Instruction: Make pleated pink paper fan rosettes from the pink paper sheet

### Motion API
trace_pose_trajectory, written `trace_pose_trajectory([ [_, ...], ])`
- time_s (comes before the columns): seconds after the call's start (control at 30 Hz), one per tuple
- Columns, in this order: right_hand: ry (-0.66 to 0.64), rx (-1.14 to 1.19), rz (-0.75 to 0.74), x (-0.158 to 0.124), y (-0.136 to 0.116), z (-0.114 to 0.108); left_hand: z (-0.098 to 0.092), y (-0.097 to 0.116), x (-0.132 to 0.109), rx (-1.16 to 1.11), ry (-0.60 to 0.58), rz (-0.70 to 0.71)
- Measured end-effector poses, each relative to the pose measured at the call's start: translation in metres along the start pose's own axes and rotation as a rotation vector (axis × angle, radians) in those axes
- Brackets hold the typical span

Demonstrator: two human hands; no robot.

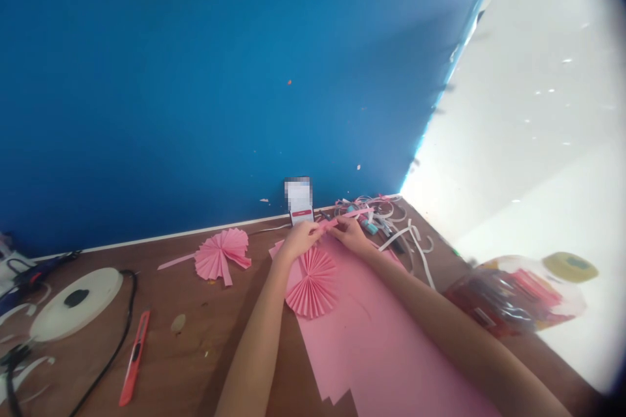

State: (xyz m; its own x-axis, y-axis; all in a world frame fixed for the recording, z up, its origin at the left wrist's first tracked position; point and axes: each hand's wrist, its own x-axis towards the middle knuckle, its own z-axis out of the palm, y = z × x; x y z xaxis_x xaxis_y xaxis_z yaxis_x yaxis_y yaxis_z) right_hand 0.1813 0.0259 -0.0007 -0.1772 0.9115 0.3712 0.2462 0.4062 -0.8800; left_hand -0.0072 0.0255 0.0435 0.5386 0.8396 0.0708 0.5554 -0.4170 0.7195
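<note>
A narrow, flat strip of pink paper (328, 225) is held up over the far end of the desk (186, 365), stretched between two bare hands. The left hand (300, 239) has a narrow grip, its fingertips pinched on the strip's left end; the right hand (352, 236) pinches it farther along, its grip equally narrow. A pink length also reaches out beyond the right hand (whether it is the same piece, I cannot tell).

Just below the hands, a round, pleated pink paper rosette (313, 293) lies partly on a large, flat sheet of pink paper (386, 345), which runs toward the near edge under the right forearm. Behind the hands, a phone with a lit screen (299, 199) leans against the blue wall (244, 78). To its right is a tangled heap of white, pink and grey strips (391, 212).

Left of the hands lies a second pleated pink paper fan (212, 257), not a full circle. Nearer are a slim red box cutter (133, 365) and a round, off-white disc with a dark centre (92, 300) (a black cable (128, 319) curves past it). At far right sits a clear plastic jar with a yellowish lid (518, 293), its contents blurred.
</note>
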Motion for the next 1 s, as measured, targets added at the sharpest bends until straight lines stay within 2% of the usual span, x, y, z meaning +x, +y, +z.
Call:
trace_pose_trajectory([
  [0.13, -0.052, 0.034, -0.020, -0.0005, -0.0025, 0.0010, 0.0017, -0.0018, -0.0002, 0.016, 0.019, 0.002],
  [0.33, 0.047, -0.007, 0.003, -0.0010, 0.0006, 0.0003, 0.0033, -0.0057, 0.0019, -0.035, 0.033, -0.002],
  [0.47, 0.077, 0.111, 0.081, -0.0007, 0.0013, -0.0004, 0.0041, -0.0038, 0.0033, -0.001, 0.056, -0.008],
  [0.6, 0.048, 0.286, 0.158, 0.0001, -0.0001, -0.0010, 0.0052, -0.0024, 0.0042, 0.049, 0.084, -0.015],
  [0.73, 0.021, 0.231, 0.157, -0.0001, 0.0013, -0.0004, 0.0052, -0.0015, 0.0039, 0.046, 0.085, -0.036],
  [0.83, 0.087, 0.210, 0.150, -0.0005, 0.0042, 0.0013, 0.0053, 0.0000, 0.0046, 0.043, 0.091, -0.044],
  [1.0, 0.227, 0.229, 0.166, -0.0013, 0.0012, 0.0019, 0.0070, 0.0015, 0.0078, 0.073, 0.168, -0.033],
])
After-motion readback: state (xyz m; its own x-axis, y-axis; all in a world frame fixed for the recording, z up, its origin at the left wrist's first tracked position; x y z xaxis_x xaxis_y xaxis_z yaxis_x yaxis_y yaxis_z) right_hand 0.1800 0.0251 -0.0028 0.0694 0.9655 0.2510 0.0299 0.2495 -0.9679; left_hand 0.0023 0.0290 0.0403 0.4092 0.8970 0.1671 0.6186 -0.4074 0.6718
